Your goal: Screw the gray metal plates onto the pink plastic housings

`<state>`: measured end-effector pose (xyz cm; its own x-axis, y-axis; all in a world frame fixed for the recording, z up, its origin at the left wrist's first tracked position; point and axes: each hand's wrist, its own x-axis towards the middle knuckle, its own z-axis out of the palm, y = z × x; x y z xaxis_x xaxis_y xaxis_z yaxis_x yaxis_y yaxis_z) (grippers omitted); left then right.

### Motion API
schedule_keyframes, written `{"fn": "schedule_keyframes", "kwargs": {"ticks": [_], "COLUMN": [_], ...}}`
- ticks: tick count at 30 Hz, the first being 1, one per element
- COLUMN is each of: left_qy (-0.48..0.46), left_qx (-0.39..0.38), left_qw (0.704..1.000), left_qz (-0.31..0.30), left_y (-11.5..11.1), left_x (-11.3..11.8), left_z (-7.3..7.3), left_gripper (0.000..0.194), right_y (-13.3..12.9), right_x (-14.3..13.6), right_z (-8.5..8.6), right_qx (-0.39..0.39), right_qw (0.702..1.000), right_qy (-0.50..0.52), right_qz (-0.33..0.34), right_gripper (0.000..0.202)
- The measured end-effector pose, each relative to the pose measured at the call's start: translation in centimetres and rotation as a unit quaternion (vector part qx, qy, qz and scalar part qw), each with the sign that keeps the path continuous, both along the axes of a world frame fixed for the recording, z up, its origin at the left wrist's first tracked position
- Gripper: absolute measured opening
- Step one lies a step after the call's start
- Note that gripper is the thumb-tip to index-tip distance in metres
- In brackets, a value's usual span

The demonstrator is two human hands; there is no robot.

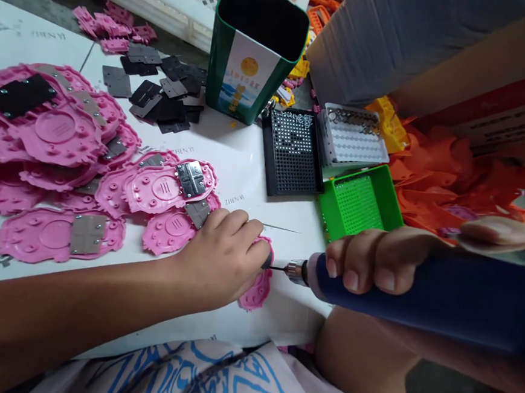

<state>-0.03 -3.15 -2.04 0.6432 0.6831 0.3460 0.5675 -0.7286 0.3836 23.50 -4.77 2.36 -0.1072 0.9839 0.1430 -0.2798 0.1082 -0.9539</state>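
My right hand [375,260] wraps around a blue electric screwdriver [441,295], which lies nearly level and points left. Its thin bit reaches to a dark piece at the fingertips of my left hand [226,254]. Closed over a pink plastic shell [256,290], my left hand hides most of that shell, and whether a screw sits under the bit is hidden too. Just beyond it lie more pink shells [163,187] with a dark cover plate [191,179] screwed on. Another shell [52,237] with a grey plate rests left of my wrist.
A pile of pink shells [62,132] covers the left side. Loose dark plates [170,98] lie behind, beside a green tin [255,56]. A black screw tray [293,156], a white tray [355,137] and a green tray [362,204] stand right of centre, near orange parts [446,168].
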Motion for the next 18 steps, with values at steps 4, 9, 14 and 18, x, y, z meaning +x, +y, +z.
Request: {"fn": "schedule_keyframes", "kwargs": {"ticks": [4,9,14,18], "left_qy": [0.005,0.028,0.023,0.020], "left_qx": [-0.002,-0.025,-0.022,-0.017], "left_qw": [1.000,0.999,0.999,1.000], "left_qz": [-0.004,-0.015,-0.014,-0.012], "left_y": [0.1,0.2,0.2,0.2], "left_x": [0.0,-0.2,-0.2,-0.2], "left_z": [0.2,0.8,0.9,0.8], "left_gripper": [0.012,0.013,0.013,0.011], "right_y": [0.4,1.1,0.4,0.1], "right_x": [-0.4,-0.1,1.1,1.6], "right_z": [0.5,0.7,-0.2,-0.5], "right_qx": [-0.002,-0.002,-0.024,-0.013], "right_qw": [1.000,0.998,0.998,0.998], "right_qy": [0.024,0.055,0.065,0.057], "right_qz": [0.004,0.023,0.008,0.008], "right_gripper": [0.048,0.048,0.044,0.056]}}
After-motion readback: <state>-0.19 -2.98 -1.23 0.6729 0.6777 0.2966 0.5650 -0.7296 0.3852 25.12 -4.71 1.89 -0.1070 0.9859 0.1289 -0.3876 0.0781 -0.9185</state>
